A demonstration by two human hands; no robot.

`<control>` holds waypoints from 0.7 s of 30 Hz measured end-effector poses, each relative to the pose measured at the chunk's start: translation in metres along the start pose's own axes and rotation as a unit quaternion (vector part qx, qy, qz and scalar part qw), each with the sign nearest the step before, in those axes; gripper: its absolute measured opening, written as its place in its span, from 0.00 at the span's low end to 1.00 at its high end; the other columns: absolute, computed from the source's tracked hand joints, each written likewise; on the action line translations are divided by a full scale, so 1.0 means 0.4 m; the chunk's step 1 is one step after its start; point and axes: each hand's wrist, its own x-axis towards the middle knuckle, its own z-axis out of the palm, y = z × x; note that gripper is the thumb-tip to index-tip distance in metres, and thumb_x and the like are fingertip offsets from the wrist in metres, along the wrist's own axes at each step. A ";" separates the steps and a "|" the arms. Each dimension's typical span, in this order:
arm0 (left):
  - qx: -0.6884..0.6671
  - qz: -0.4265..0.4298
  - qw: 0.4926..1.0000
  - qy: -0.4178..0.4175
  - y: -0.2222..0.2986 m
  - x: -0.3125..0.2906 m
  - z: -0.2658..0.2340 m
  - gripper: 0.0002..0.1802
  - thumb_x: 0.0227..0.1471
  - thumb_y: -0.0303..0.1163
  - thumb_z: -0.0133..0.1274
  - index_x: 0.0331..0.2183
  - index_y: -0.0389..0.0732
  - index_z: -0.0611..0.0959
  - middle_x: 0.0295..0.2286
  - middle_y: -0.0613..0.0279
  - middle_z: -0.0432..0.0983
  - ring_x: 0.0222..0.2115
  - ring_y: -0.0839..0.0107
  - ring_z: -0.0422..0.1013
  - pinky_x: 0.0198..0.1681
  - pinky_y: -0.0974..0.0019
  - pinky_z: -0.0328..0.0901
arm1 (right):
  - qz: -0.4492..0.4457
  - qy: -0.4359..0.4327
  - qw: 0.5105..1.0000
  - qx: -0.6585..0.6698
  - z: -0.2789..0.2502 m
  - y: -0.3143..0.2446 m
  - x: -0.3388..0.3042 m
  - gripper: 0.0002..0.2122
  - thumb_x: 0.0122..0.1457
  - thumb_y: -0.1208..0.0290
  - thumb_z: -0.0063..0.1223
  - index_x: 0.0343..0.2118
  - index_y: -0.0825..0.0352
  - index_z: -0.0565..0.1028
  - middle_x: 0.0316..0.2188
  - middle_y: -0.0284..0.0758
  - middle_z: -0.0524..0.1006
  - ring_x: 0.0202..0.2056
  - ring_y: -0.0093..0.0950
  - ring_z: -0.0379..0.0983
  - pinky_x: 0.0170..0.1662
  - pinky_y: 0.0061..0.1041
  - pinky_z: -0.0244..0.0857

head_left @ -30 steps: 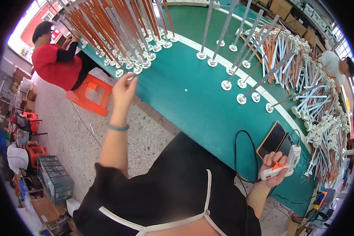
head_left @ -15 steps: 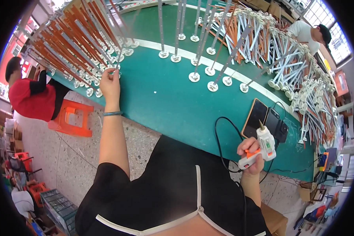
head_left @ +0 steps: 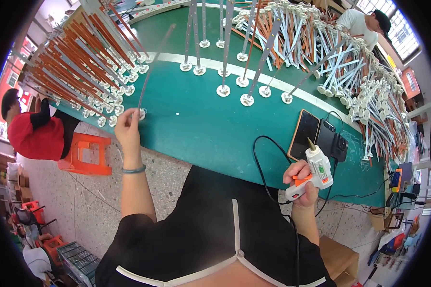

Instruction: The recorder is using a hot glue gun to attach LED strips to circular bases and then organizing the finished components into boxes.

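Head view, and a thin strip [head_left: 154, 62] is now being held by the left hand [head_left: 128, 131], pinched narrowly between thumb and fingers close to its round white base [head_left: 142, 114]. Half a second ago that hand is seen right against the cluster of standing strips [head_left: 88, 55]; now a gap of bare green tabletop [head_left: 191, 138] is opened between them, and the held strip is tilted, its top leaning away to the right. Whether the base is touching the table cannot be told.

Over on the other side, the white glue gun [head_left: 321, 168] is kept wrapped in the right hand [head_left: 309, 196], fingers curled around the grip by the orange trigger. Its nozzle is pointed upward, much as half a second ago, though a second ago the gun is seen tipped more to the right. Just beyond it, an orange-edged phone [head_left: 304, 134] is left lying beside a black device [head_left: 326, 136]. Several upright strips [head_left: 226, 52] are spaced along the middle, well apart from both hands, with a heaped pile of strips [head_left: 368, 103] spread farther right.
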 end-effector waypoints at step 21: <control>-0.258 0.135 0.731 -0.617 0.368 -0.319 0.232 0.09 0.51 0.26 0.54 0.37 0.37 0.79 0.35 0.55 0.77 0.37 0.61 0.73 0.41 0.64 0.67 | 0.003 0.106 0.993 -0.056 0.107 -0.020 0.016 0.22 0.39 0.89 0.54 0.38 0.63 0.62 0.42 0.40 0.65 0.33 0.24 0.69 0.37 0.22 0.66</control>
